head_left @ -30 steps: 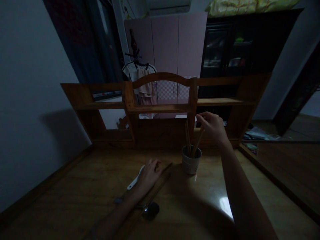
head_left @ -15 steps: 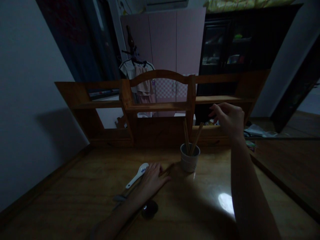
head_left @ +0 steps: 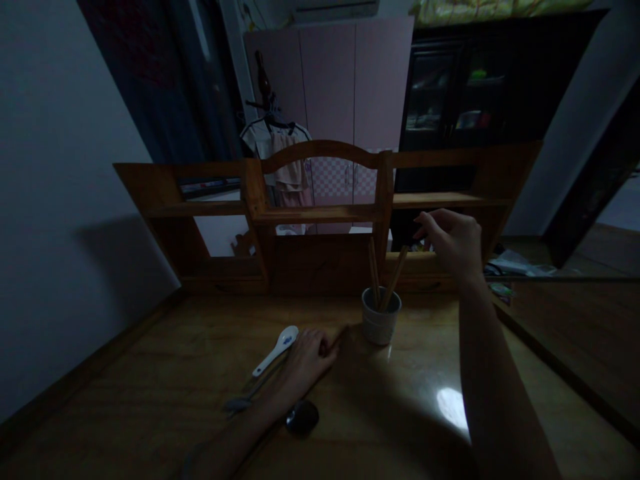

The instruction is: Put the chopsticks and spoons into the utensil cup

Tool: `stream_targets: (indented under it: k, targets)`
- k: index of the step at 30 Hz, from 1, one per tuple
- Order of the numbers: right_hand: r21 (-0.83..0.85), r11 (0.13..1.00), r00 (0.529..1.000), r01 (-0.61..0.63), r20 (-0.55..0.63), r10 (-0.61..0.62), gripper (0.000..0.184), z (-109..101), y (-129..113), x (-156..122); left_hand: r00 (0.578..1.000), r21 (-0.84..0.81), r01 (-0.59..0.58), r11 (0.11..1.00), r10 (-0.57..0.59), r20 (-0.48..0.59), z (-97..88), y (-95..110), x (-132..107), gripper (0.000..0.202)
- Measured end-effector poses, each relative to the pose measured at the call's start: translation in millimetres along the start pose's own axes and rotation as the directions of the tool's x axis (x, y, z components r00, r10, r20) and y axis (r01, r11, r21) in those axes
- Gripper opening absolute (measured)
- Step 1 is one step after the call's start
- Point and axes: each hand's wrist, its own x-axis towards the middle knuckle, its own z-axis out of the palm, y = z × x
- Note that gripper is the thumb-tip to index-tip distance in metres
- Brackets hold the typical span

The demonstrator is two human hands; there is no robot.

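A small white cup [head_left: 381,325] stands on the wooden desk [head_left: 160,387] with two wooden chopsticks [head_left: 394,279] leaning upright in it. My right hand [head_left: 451,241] hovers above and to the right of the cup, fingers loosely apart and holding nothing. My left hand [head_left: 306,361] lies on the desk left of the cup, its fingers curled over another pair of chopsticks [head_left: 341,333] that lies flat and is mostly hidden under my forearm. A white ceramic spoon [head_left: 277,350] lies just left of that hand.
A metal spoon [head_left: 239,403] and a dark round object [head_left: 302,418] lie by my left forearm. A wooden shelf unit [head_left: 320,213] stands along the desk's back edge. A wall is on the left, and a raised desk rim [head_left: 560,373] on the right.
My right hand let go of a chopstick standing in the cup and lifted up to the right. My left hand slid slightly right along the flat chopsticks.
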Motion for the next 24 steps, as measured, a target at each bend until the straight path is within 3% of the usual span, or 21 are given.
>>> stream_targets:
  k: [5, 10, 16, 24]
  targets:
    - [0.003, 1.0, 0.999, -0.004, 0.04, 0.004, 0.029, 2.2, 1.4, -1.0, 0.995, -0.147, 0.092, 0.985, -0.098, -0.032, -7.4, 9.0, 0.8, 0.02]
    - [-0.006, 1.0, 0.998, -0.009, 0.058, 0.009, 0.03, 3.6, 2.0, -2.0, 0.982, -0.291, 0.19, 0.937, -0.188, 0.038, -15.9, 17.3, -1.3, 0.03]
    - [-0.006, 1.0, 0.997, 0.009, 0.074, -0.008, 0.031, 2.7, 0.0, -2.7, 0.983, -0.268, 0.163, 0.95, -0.178, -0.032, -14.7, 16.7, 0.2, 0.035]
    - [-0.024, 1.0, 0.996, 0.003, 0.086, -0.001, 0.032, 4.6, -1.5, -2.5, 0.988, -0.313, 0.133, 0.94, -0.149, -0.027, -16.4, 14.7, 0.8, 0.034]
